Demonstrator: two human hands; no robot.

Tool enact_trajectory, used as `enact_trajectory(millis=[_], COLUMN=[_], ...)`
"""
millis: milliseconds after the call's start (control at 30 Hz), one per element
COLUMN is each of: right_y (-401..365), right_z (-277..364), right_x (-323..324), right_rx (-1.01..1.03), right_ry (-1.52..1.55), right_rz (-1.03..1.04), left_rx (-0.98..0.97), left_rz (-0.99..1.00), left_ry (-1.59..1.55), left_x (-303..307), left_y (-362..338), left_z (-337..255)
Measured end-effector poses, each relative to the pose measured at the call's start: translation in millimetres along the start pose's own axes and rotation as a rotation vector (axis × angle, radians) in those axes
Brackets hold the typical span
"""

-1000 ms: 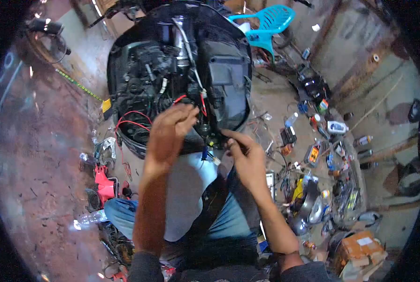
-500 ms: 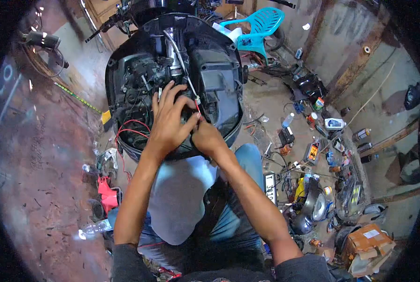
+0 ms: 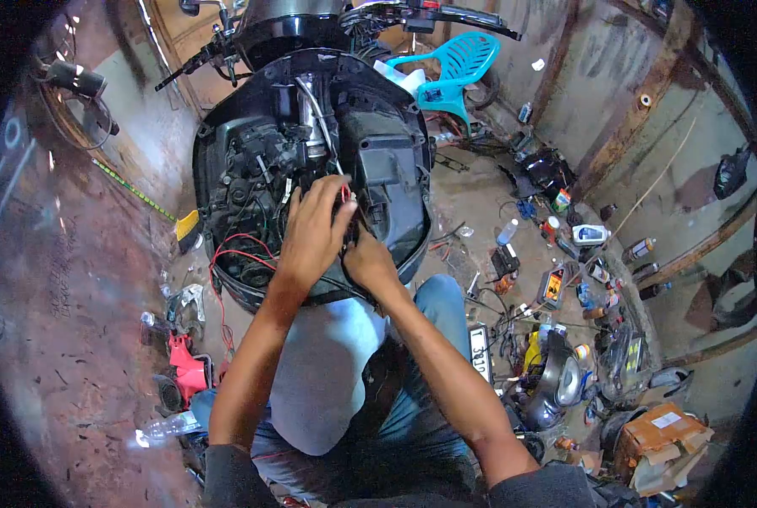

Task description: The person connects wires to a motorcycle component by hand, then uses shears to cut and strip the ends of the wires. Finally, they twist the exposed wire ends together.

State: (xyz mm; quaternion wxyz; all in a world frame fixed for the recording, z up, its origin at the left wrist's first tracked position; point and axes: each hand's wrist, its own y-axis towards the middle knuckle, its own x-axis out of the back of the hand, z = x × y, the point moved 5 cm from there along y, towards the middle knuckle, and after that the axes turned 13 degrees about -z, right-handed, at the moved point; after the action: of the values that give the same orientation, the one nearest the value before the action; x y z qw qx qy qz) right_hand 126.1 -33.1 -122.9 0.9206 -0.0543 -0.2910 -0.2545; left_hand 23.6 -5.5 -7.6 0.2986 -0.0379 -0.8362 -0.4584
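Note:
In the head view, both my hands are over the opened black body of a motorcycle. My left hand is closed at the thumb and forefinger around a red wire. Just below and to the right, my right hand is curled, its fingertips pointing down into the bay; what they grip is hidden. A grey-sleeved cable runs down the middle of the bay toward my left fingers. Thin red wires loop over the bay's left edge and hang down toward the floor.
A turquoise plastic chair stands beyond the motorcycle. Bottles, loose parts, a multimeter-like orange device, a headlight unit and a cardboard box crowd the right floor. A pink-red part and a clear bottle lie left.
My hands have drawn slightly apart, and my left fingers have closed in around the red wire. The view has tilted up, showing more of the handlebars.

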Motion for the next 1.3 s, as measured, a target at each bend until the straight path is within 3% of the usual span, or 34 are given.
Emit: enact_trajectory(millis=[67,267,400,533,833,967,1067,1100,1300], right_y=[-5.4,-7.0,-3.1,-1.2,-1.3,-5.1,1.0,1.5,-6.0], right_z=[5.7,11.4,15.5,16.0,14.7,16.9,14.7,12.4,14.1], right_x=[6.4,7.5,1.8,-0.1,-0.5,12.3,13.2,11.6,20.3], right_rx=[0.013,0.051,0.037,0.011,0.007,0.056,0.034,0.041,0.059], right_ry=[0.003,-0.059,-0.209,-0.162,-0.148,-0.197,-0.251,-0.240,-0.196], right_rz=[-0.022,-0.074,-0.048,-0.074,-0.015,0.040,0.076,0.065,0.061], left_rx=[0.003,0.097,0.036,0.172,0.196,0.106,0.211,0.158,0.415], left_rz=[-0.065,0.029,-0.122,-0.182,-0.227,-0.224,-0.186,-0.216,-0.323], left_ry=[-0.038,-0.039,0.027,0.114,0.152,0.079,0.026,0.076,0.125], left_x=[0.5,-6.2,-8.1,-17.6,-26.1,-21.0,-15.3,-15.9,-26.4], left_y=[3.3,10.9,11.2,11.5,22.4,21.6,14.6,9.2,-7.4], left_z=[2.6,8.8,12.0,17.5,17.3,26.6,30.9,30.5,33.1])
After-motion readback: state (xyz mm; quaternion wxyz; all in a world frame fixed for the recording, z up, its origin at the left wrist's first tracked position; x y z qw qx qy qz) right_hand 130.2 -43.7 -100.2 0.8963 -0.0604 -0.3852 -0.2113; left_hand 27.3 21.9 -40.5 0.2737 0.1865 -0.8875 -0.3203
